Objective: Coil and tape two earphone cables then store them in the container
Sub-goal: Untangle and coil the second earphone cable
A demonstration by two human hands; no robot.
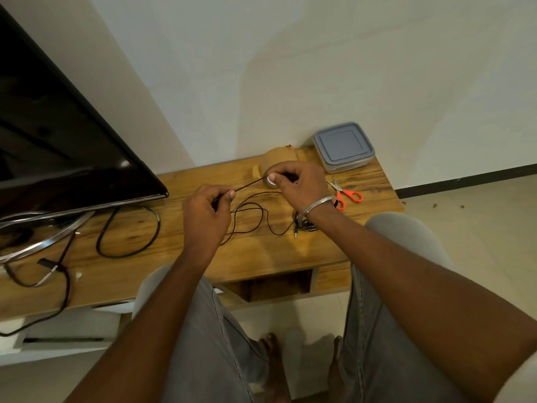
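Note:
A thin black earphone cable [250, 209] runs taut between my two hands above the wooden table [162, 257], and its slack loops down to a jack plug near my right wrist. My left hand [207, 212] pinches one stretch of it. My right hand [299, 184] grips the other end near a brown tape roll [276, 159]. A second earphone cable [305, 223] lies bundled on the table under my right wrist. The clear container [343, 146] with a grey lid stands shut at the table's back right corner.
Orange-handled scissors [347, 194] lie right of my right hand. A black monitor [58, 135] fills the left, with thick black cables [128, 231] and a metal stand below it. My knees are under the table's front edge.

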